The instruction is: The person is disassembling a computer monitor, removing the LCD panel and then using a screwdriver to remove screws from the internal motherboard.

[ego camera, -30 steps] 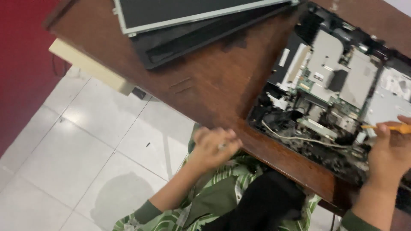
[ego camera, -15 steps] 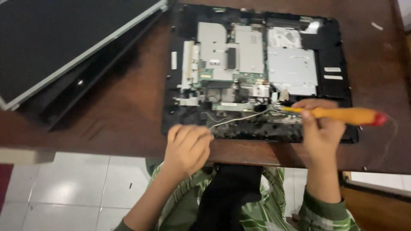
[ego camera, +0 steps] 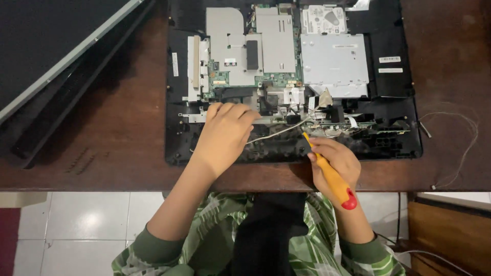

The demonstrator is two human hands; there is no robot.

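On the brown wooden surface (ego camera: 128,138) lies one opened computer (ego camera: 291,82), where the left hand (ego camera: 223,134) rests fingers curled on its lower edge and the right hand (ego camera: 335,163) grips one orange screwdriver (ego camera: 330,174) there.

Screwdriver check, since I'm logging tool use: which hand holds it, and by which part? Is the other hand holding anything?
The right hand holds the screwdriver around its orange handle, red end toward the person. The left hand rests on the opened computer; nothing visibly held.

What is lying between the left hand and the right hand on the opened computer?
In the head view, a thin white cable runs from the left hand toward the screwdriver tip held by the right hand, over dark chassis.
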